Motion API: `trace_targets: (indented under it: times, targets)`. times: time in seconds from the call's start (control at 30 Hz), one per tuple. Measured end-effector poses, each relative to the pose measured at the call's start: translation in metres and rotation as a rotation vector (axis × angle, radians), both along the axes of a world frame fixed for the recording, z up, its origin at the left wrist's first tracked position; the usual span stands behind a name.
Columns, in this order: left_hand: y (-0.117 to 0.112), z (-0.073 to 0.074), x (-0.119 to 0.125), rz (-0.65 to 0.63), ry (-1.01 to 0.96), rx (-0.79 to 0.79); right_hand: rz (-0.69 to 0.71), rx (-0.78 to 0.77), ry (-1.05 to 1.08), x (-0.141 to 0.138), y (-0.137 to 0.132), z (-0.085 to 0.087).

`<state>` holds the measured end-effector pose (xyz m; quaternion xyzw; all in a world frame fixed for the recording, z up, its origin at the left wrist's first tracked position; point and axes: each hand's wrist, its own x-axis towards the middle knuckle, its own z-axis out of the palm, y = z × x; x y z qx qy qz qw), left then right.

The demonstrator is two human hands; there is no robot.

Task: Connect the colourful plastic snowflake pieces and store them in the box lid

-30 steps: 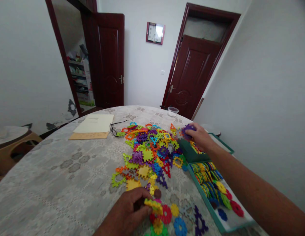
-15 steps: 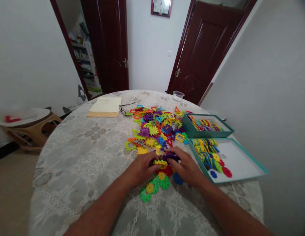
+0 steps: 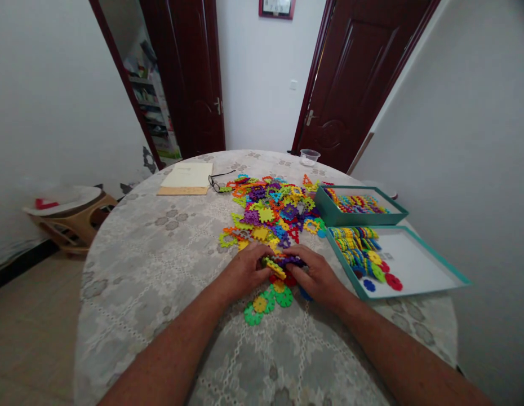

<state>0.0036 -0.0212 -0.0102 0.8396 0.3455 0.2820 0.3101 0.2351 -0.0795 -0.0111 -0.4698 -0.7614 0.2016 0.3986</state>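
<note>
My left hand point(image 3: 250, 269) pinches a yellow toothed plastic building piece point(image 3: 275, 268) between thumb and fingers, its flat side tilted. Close beside it, my right hand point(image 3: 315, 274) is closed on a purple toothed building piece point(image 3: 292, 261). The two pieces are very near each other; whether they touch is hard to tell. Under and in front of the hands lie green notched discs point(image 3: 283, 296), a yellow disc point(image 3: 259, 304) and some red ones partly covered by my fingers. Just beyond is a heap of colourful pieces point(image 3: 266, 215).
To the right stand a teal box point(image 3: 329, 215) with rows of pieces and its shallow lid point(image 3: 431, 254) holding stacked discs. A notebook point(image 3: 188, 175) and eyeglasses point(image 3: 214, 183) lie at the back left. A clear plastic bowl point(image 3: 309, 158) sits near the far edge.
The yellow piece has turned from nearly level to slanting down to the right. Both hands remain close together, and the whole view has shifted slightly.
</note>
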Motion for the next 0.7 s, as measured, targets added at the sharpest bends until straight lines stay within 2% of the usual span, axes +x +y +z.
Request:
trace_targets:
  times: [0.2,0.33,0.57,0.7]
  targets:
    - [-0.004,0.005,0.001,-0.006,0.033,-0.032,-0.016,0.034,-0.191,-0.006,0.000,-0.007]
    - [-0.007,0.010,0.002,0.035,0.070,-0.046,-0.061,-0.002,-0.319,-0.012,0.000,-0.007]
    - [-0.005,0.006,0.002,0.079,0.091,-0.010,-0.155,-0.037,-0.270,-0.017,-0.004,0.001]
    - [-0.003,0.001,0.002,0.047,0.089,-0.021,-0.116,-0.064,-0.198,-0.016,-0.006,0.002]
